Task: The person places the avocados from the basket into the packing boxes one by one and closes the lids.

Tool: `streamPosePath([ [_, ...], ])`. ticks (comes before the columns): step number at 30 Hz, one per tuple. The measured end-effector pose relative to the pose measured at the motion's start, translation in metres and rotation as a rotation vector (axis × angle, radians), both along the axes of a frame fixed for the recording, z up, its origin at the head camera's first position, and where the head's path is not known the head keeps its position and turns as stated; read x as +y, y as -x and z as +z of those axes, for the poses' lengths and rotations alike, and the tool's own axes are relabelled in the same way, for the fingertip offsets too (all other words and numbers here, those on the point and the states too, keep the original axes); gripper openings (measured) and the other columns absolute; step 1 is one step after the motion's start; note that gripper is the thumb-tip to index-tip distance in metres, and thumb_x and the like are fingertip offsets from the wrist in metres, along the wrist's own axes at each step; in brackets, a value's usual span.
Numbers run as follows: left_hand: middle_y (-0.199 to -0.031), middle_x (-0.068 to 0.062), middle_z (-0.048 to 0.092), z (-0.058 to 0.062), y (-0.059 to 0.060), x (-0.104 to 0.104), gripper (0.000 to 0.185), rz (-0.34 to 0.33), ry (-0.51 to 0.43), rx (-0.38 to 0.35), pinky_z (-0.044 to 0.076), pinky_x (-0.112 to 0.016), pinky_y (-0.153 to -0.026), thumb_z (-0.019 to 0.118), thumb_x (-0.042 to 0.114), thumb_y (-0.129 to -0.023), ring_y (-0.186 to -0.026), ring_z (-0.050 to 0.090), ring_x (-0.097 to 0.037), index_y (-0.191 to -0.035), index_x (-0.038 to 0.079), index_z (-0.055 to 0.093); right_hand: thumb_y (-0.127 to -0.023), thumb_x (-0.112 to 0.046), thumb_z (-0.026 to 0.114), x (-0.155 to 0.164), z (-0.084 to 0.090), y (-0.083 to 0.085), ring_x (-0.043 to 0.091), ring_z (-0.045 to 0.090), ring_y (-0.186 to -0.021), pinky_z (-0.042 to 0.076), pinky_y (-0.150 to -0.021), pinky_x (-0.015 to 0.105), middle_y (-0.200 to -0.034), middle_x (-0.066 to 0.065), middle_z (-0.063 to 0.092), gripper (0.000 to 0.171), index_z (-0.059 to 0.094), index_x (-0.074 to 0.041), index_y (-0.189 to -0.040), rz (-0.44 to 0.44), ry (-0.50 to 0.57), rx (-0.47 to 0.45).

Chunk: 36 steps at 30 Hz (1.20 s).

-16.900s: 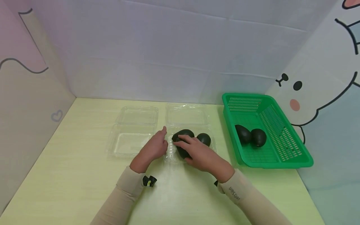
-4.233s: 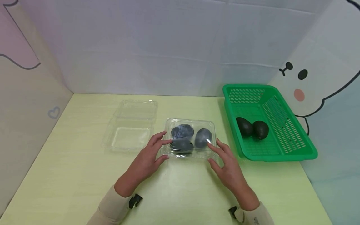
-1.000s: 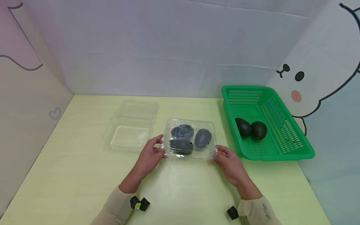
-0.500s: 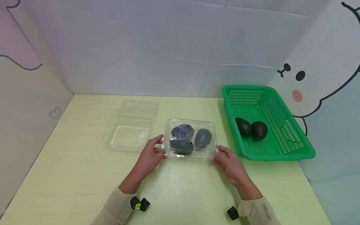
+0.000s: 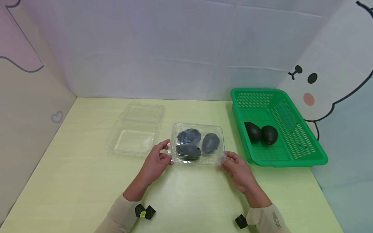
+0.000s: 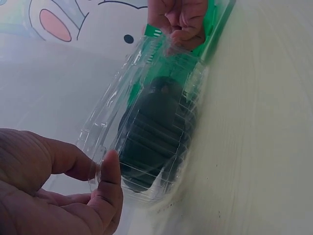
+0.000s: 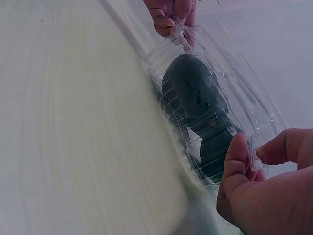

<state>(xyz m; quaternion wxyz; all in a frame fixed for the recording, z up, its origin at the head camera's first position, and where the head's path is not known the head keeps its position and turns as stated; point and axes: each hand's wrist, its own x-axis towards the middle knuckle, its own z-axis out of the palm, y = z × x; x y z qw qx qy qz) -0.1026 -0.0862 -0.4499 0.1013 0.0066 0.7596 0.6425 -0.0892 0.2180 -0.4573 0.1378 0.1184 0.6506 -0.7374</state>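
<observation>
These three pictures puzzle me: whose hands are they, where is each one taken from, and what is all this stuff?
No machine here: a person works with two bare hands. The wide picture comes from a camera on the person's head, looking down at a pale yellow-green table. The two close-ups come from small cameras worn on each wrist, so each shows its own hand up close and the other hand far off.

The left hand and right hand pinch the near corners of a closed clear plastic clamshell box holding three dark avocados. The left wrist view shows thumb and fingers nipping the box's rim; the right wrist view shows the same.

To the left lies an open empty clear plastic box. To the right stands a green plastic basket with two more dark avocados.
</observation>
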Motion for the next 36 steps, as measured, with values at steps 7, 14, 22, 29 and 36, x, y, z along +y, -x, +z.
streamPosePath([
  [7, -0.131, -0.023, 0.051, 0.0005, -0.0032, -0.0001, 0.061, 0.011, -0.021, -0.006, 0.058, -0.034, -0.069, 0.057, -0.011, -0.096, -0.087, 0.069, -0.026, -0.154, -0.004, 0.040, -0.106, 0.001, 0.049, -0.0008, 0.0000, -0.0009, 0.014, 0.062, -0.092, 0.055, -0.087, 0.024, -0.107, 0.007, 0.057, 0.036, 0.038, 0.011, -0.139, -0.008, -0.004, -0.002],
  [14, -0.132, -0.022, 0.054, -0.0010, -0.0034, 0.0012, 0.061, 0.028, 0.011, 0.003, 0.059, -0.040, -0.076, 0.058, -0.009, -0.095, -0.090, 0.069, -0.025, -0.154, -0.003, 0.041, -0.107, 0.001, 0.048, -0.0004, 0.0038, -0.0029, 0.012, 0.061, -0.090, 0.055, -0.087, 0.023, -0.103, 0.005, 0.056, 0.037, 0.034, 0.013, -0.140, -0.006, 0.011, 0.007],
  [22, -0.133, -0.021, 0.053, -0.0018, -0.0037, 0.0010, 0.062, 0.023, 0.015, 0.003, 0.060, -0.042, -0.078, 0.057, -0.007, -0.095, -0.090, 0.068, -0.022, -0.155, -0.003, 0.040, -0.107, 0.002, 0.049, -0.0001, 0.0042, -0.0036, 0.012, 0.062, -0.088, 0.055, -0.087, 0.024, -0.102, 0.004, 0.055, 0.037, 0.034, 0.012, -0.139, -0.006, 0.020, 0.015],
  [29, -0.133, -0.023, 0.052, -0.0010, -0.0047, 0.0008, 0.061, 0.018, 0.001, 0.007, 0.060, -0.042, -0.078, 0.057, -0.009, -0.096, -0.091, 0.068, -0.024, -0.154, -0.004, 0.040, -0.105, 0.005, 0.050, -0.0011, 0.0023, -0.0034, 0.014, 0.064, -0.084, 0.056, -0.085, 0.026, -0.097, 0.005, 0.058, 0.030, 0.040, 0.007, -0.133, -0.039, 0.021, 0.020],
  [36, -0.133, -0.022, 0.052, -0.0013, -0.0034, 0.0013, 0.060, 0.029, -0.003, -0.004, 0.060, -0.043, -0.080, 0.056, -0.009, -0.096, -0.092, 0.068, -0.025, -0.154, -0.003, 0.041, -0.101, 0.009, 0.053, -0.0005, 0.0023, -0.0039, 0.015, 0.066, -0.083, 0.057, -0.084, 0.026, -0.094, 0.006, 0.061, 0.027, 0.046, 0.004, -0.126, -0.062, 0.051, 0.040],
])
